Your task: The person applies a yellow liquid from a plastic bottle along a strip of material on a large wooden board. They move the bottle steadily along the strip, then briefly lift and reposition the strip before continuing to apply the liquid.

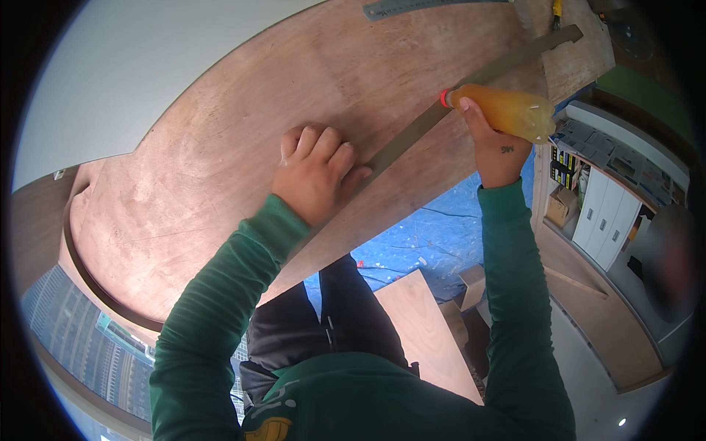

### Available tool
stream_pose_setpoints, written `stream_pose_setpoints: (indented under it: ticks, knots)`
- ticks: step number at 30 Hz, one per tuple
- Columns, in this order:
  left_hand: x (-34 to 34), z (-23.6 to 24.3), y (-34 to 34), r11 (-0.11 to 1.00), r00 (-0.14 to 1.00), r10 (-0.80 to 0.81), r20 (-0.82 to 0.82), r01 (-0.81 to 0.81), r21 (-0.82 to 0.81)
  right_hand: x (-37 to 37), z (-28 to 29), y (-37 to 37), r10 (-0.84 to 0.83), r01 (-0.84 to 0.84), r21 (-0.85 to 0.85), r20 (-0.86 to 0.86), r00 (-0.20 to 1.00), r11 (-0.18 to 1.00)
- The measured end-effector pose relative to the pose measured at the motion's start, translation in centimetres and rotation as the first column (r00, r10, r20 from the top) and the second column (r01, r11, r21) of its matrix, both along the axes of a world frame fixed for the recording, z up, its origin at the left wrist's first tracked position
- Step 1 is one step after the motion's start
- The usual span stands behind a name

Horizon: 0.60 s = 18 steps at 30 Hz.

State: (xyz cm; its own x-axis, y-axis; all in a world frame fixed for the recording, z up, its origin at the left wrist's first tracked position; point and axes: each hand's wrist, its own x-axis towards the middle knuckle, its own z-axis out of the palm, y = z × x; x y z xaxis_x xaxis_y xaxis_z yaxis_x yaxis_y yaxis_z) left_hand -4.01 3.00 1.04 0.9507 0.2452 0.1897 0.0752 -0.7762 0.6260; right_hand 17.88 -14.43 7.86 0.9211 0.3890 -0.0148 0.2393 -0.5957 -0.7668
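A long narrow olive-brown strip [413, 134] lies slantwise across a large wooden board [220, 132]. My left hand [315, 165] rests on the board with its fingers curled, its thumb against the strip and its palm partly covering it. In my right hand [498, 149] is a clear plastic bottle [507, 110] of yellow-orange liquid. The bottle is tipped sideways, and its red-capped neck meets the strip or hangs just over it; I cannot tell which.
A metal ruler [426, 7] lies on the board's far part, with a yellow-handled tool [557, 10] at the far right. Below the board are blue sheeting [426, 235] and a loose plywood panel [426, 323]. White cabinets [607, 217] stand at right, a window [81, 331] at lower left.
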Motion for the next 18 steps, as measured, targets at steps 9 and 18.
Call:
stream_pose_setpoints:
  ticks: [9, 18]
  knots:
    - [0.0, -0.3, 0.0, 1.000, 1.000, 0.011, 0.014, -0.011, 0.017, -8.0, 1.1, -2.2, 0.215, -0.181, 0.150, -0.249, 0.944, 0.972]
    - [-0.2, -0.5, 0.2, 1.000, 0.998, 0.012, 0.061, -0.012, -0.002, -5.6, 0.5, -6.5, 0.064, 0.389, 0.472, -0.697, 0.715, 0.791]
